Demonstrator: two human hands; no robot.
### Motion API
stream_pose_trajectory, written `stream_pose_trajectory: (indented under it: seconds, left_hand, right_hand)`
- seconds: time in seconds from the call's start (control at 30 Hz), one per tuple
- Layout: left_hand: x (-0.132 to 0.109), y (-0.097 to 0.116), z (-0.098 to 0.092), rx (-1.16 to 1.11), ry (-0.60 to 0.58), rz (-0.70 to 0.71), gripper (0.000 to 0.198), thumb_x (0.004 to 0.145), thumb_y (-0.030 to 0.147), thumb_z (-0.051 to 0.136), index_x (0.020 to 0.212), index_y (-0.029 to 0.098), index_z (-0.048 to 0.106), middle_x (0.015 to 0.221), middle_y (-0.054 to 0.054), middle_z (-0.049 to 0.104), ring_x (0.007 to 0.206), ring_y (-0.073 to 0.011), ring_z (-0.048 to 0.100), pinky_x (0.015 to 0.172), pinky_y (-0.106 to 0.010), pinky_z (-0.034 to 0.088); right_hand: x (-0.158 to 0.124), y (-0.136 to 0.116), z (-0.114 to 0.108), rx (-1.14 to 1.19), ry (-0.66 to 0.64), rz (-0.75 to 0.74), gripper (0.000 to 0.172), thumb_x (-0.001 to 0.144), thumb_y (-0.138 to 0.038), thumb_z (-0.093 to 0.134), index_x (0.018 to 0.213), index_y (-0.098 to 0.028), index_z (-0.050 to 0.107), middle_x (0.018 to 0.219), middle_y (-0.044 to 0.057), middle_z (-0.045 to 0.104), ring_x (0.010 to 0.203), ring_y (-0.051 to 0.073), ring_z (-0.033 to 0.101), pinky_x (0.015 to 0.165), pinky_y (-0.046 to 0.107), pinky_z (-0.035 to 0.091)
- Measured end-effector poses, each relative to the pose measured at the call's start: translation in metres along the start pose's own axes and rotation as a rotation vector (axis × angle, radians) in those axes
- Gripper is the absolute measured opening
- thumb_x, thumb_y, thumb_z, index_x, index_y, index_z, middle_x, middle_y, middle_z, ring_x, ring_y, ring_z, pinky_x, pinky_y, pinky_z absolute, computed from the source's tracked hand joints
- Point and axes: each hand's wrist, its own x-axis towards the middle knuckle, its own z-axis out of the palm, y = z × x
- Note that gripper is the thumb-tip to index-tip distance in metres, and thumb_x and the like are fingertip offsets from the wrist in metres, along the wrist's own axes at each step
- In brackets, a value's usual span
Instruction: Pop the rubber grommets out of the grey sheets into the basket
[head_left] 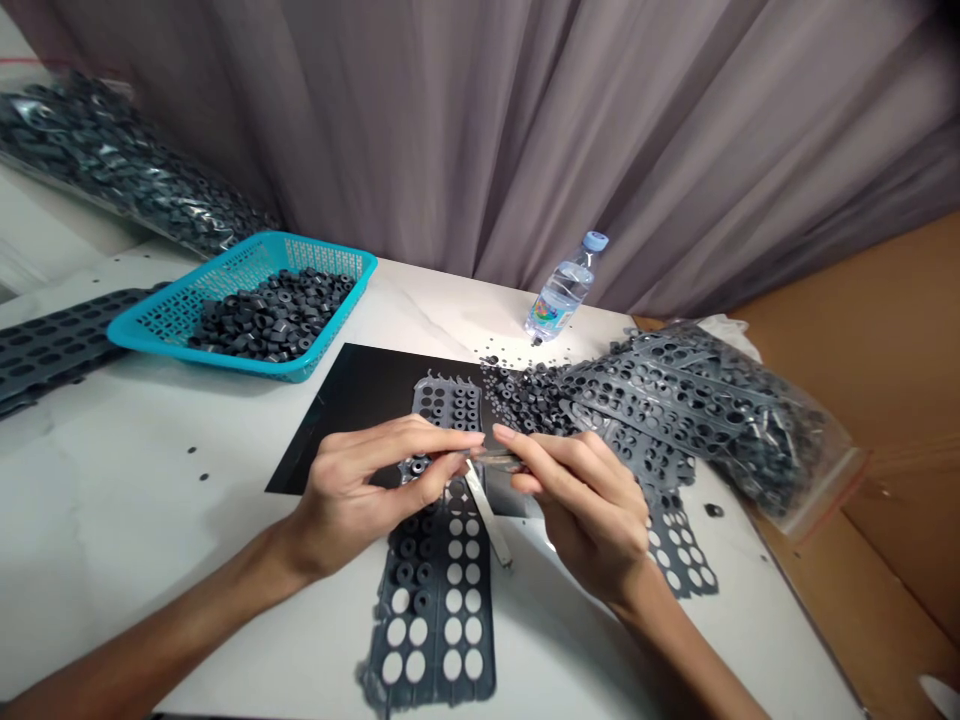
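My left hand (379,475) pinches a small piece between thumb and index finger, too small to make out, above a dark perforated rubber sheet (442,640). Close to its right, my right hand (581,490) grips a thin metal tool (499,458) that points toward the left fingertips. The sheet lies lengthwise on the table, with black rings still in some of its holes and white showing through others. A narrow white strip (489,518) slants down from beneath the hands. Under the sheet's upper part is a black mat (322,420).
A blue basket (319,360) of black rings stands at the left, a full plastic bag (112,150) behind it. Loose rings (536,400), perforated sheets (637,400), another bag (780,450) and a water bottle (562,292) lie or stand right of centre.
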Motion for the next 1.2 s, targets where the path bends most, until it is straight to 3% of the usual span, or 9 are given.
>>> stream_pose_trajectory:
  seconds: [0.33,0.87,1.07,1.2]
  left_hand:
    - [0.0,0.0,0.002,0.021,0.024,0.014,0.036,0.093,0.006,0.072,0.124,0.024,0.076,0.102,-0.003,0.083,0.082,-0.0146,0.077,0.075,-0.025,0.065]
    - [0.001,0.001,0.004,0.018,0.018,0.018,0.035,0.093,0.006,0.072,0.123,0.023,0.076,0.102,-0.004,0.083,0.083,-0.0152,0.078,0.077,-0.025,0.065]
    - [0.001,0.003,0.004,-0.002,0.019,-0.008,0.033,0.092,0.006,0.074,0.121,0.023,0.077,0.1,-0.003,0.083,0.081,-0.0145,0.078,0.078,-0.025,0.066]
    - [-0.001,0.001,0.003,0.008,-0.002,-0.024,0.035,0.092,0.006,0.074,0.123,0.023,0.075,0.105,-0.003,0.083,0.087,-0.0158,0.078,0.08,-0.027,0.067]
  right_hand:
    - [-0.002,0.001,0.002,-0.005,-0.023,-0.009,0.05,0.105,-0.015,0.061,0.154,-0.024,0.056,0.109,0.009,0.078,0.08,0.017,0.063,0.068,0.031,0.048]
    - [0.0,-0.003,0.003,-0.024,-0.016,-0.011,0.048,0.105,-0.015,0.061,0.152,-0.024,0.057,0.108,0.008,0.079,0.078,0.016,0.065,0.068,0.031,0.051]
    - [-0.003,-0.001,0.0,-0.112,0.158,-0.003,0.05,0.105,-0.014,0.06,0.153,-0.028,0.057,0.11,0.007,0.08,0.08,0.018,0.071,0.068,0.033,0.052]
    - [-0.004,0.006,-0.004,-0.152,0.155,0.026,0.049,0.105,-0.017,0.06,0.151,-0.032,0.059,0.105,0.005,0.08,0.076,0.018,0.071,0.068,0.035,0.051]
